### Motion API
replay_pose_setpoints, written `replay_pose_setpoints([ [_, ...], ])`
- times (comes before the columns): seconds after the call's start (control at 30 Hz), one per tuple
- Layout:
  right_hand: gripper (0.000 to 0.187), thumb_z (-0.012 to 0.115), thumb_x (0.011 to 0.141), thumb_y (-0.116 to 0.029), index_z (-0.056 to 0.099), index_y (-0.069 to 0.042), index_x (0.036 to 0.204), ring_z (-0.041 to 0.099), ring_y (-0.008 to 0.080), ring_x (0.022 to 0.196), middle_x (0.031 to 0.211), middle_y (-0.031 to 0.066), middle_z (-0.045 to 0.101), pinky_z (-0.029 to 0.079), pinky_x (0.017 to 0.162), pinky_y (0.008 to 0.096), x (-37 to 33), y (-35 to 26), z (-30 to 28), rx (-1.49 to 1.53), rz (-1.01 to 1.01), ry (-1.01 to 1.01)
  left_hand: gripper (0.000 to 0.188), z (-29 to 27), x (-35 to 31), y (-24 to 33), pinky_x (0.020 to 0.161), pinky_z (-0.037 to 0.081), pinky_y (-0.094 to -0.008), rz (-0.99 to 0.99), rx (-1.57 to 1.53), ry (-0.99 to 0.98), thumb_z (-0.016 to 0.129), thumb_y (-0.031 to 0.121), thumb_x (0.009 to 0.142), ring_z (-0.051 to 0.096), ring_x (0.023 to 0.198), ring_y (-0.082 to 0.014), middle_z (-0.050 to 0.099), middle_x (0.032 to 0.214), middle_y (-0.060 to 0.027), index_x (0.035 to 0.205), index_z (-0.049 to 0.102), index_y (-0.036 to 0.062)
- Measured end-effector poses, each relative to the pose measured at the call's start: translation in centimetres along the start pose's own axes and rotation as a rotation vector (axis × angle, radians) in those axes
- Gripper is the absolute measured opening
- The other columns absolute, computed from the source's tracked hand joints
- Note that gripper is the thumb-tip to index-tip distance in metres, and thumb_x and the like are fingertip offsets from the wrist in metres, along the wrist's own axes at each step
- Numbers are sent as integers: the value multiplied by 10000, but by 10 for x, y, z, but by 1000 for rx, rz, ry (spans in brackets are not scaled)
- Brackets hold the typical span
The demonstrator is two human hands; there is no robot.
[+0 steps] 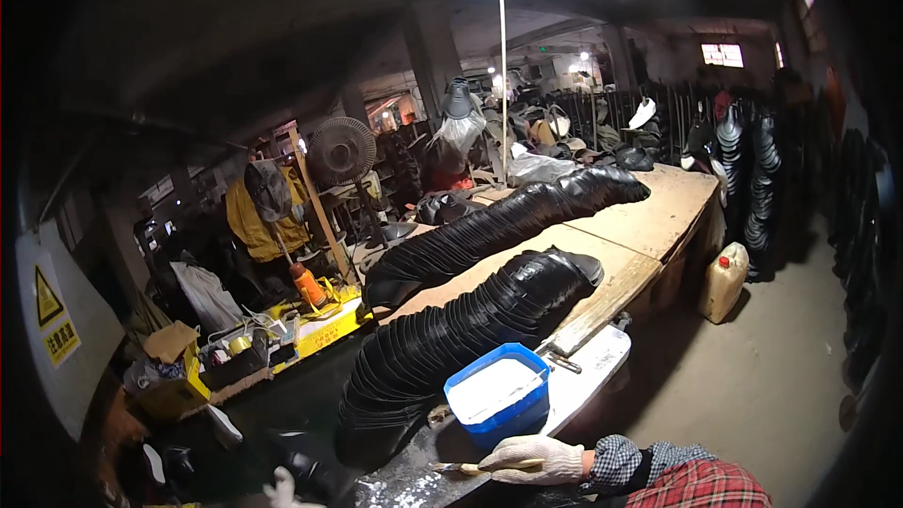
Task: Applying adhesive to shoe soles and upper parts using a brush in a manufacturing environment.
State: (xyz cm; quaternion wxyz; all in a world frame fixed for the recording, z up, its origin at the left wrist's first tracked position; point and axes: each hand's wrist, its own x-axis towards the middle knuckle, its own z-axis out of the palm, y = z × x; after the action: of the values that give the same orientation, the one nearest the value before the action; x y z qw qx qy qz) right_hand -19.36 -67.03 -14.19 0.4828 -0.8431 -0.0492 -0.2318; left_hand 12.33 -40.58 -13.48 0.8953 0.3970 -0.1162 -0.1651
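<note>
Head view: the right hand (530, 459), in a white knit glove with a plaid sleeve behind it, rests low on the tabletop (649, 216) with its fingers clamped on a thin brush or stick (470, 468) that lies nearly flat, tip pointing left — held like that, it seems, to work along the dark smeared surface. Just above the hand sits a blue tub (499, 395) of white paste, near enough for an easy dip. Beside the tub, a long black ribbed bellows sleeve (461, 329) runs up the tabletop, and a second bellows (499, 221) lies behind it. The left hand (282, 489) shows only as a pale gloved bit at the lower edge — whether its fingers are apart or together I cannot tell. A yellowish jug (722, 282) stands on the floor by the tabletop.
</note>
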Motion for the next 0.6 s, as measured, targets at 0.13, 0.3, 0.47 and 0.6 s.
replay_pose_setpoints([
  [0.13, 336, 617, 974, -241, 616, -49, 1251, 632, 270, 1006, 1097, 139, 647, 522, 877, 362, 4, 9, 2, 7, -26, -25, 331, -63, 15, 83, 1006, 468, -401, 1070, 1876, -165, 564, 109, 964, 571, 1154, -373, 603, 1260, -228, 1275, 610, 4],
  [0.3, 330, 627, 965, -211, 612, -56, 1256, 627, 264, 1011, 1093, 129, 636, 517, 877, 360, 13, 21, 18, 91, -13, -72, 328, 4, -16, 92, 936, 494, -413, 131, 2327, -994, 513, 78, 913, 609, 1087, -337, 628, 1241, -168, 1208, 657, 77],
  [0.47, 311, 634, 958, -181, 615, -59, 1244, 628, 264, 988, 1087, 118, 631, 520, 859, 356, 4, 21, 10, 104, -58, -104, 338, -74, 2, 46, 951, 480, -429, 286, 1862, -680, 620, 286, 931, 606, 1092, -326, 661, 1116, -151, 1196, 637, 78],
  [0.6, 297, 646, 950, -157, 622, -43, 1224, 635, 255, 1011, 1086, 117, 646, 517, 876, 343, -4, 14, 3, 85, 32, -13, 300, -69, 10, 36, 885, 505, -433, 341, 1804, -286, 659, 251, 894, 645, 1031, -331, 687, 1093, -143, 1126, 640, 63],
])
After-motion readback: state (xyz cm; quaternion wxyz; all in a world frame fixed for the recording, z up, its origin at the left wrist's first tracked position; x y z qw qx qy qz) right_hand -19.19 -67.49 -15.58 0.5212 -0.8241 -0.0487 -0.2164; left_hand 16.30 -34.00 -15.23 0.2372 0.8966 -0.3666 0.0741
